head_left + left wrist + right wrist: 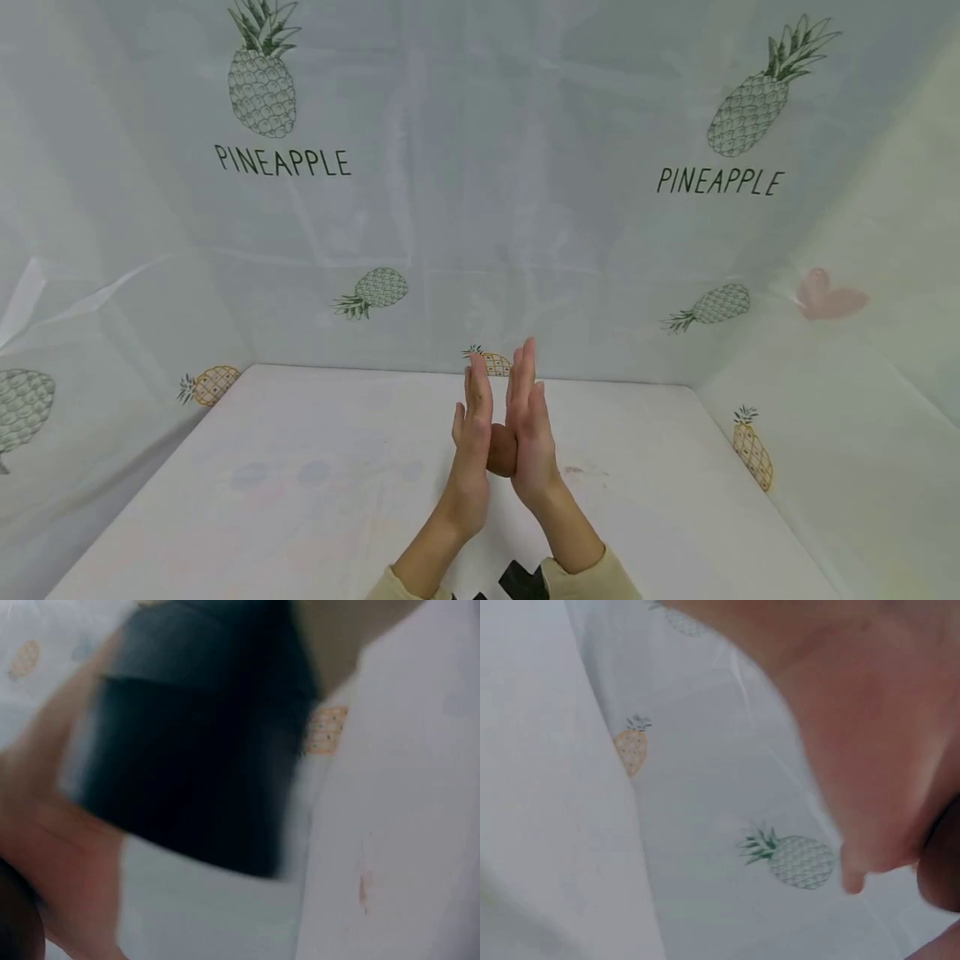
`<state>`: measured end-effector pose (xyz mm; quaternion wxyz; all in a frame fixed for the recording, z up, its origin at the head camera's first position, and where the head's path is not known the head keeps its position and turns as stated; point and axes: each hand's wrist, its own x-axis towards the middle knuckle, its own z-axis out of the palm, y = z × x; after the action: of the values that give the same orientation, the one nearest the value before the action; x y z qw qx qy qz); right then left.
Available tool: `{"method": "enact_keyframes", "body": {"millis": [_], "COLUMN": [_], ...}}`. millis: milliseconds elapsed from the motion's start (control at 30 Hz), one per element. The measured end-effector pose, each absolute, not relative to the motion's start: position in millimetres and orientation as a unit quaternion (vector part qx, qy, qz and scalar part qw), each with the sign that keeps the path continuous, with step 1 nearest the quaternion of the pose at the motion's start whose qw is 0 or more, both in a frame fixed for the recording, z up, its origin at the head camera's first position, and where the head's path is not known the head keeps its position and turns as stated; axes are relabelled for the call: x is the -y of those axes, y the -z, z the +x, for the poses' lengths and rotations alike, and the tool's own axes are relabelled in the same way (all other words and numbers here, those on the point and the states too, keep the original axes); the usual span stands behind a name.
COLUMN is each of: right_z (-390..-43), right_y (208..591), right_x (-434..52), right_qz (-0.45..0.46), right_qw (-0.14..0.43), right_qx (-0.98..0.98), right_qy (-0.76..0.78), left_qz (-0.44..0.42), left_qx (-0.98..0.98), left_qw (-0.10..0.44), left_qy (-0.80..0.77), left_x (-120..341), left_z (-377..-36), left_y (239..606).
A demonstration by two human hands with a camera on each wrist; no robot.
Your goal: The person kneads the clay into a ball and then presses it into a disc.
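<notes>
A smooth brown ball (502, 451), like a lump of clay, is held between my two flat palms above the white table. My left hand (472, 437) presses it from the left, fingers straight and pointing up. From the other side my right hand (532, 446) presses against it, its fingers also extended. Part of the brown ball (16, 922) shows at the lower left corner of the left wrist view. The right wrist view catches the same ball (941, 874) at its right edge, beside a palm. The palms hide the ball's sides.
The white table (322, 533) carries faint bluish stains and a small reddish smear (581, 471) right of the hands. A pale curtain (480, 167) printed with pineapples surrounds its back and sides. Black wrist devices (523, 579) and beige sleeves (596, 579) show at the bottom.
</notes>
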<state>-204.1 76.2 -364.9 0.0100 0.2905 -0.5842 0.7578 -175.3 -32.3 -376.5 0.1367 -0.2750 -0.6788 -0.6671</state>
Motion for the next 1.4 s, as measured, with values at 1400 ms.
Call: {"method": "enact_keyframes", "body": {"millis": [1400], "right_z": [-183], "right_y": [367], "right_x": [-54], "right_qz": [0.326], "right_qw": [-0.078], "right_qx": [0.59], "right_qy": [-0.735], "left_qz": [-0.201], "left_qx": [0.631], "left_qw": [0.173], "left_qy": [0.729], "left_x": [71], "left_z": [-202], "left_y": [372]}}
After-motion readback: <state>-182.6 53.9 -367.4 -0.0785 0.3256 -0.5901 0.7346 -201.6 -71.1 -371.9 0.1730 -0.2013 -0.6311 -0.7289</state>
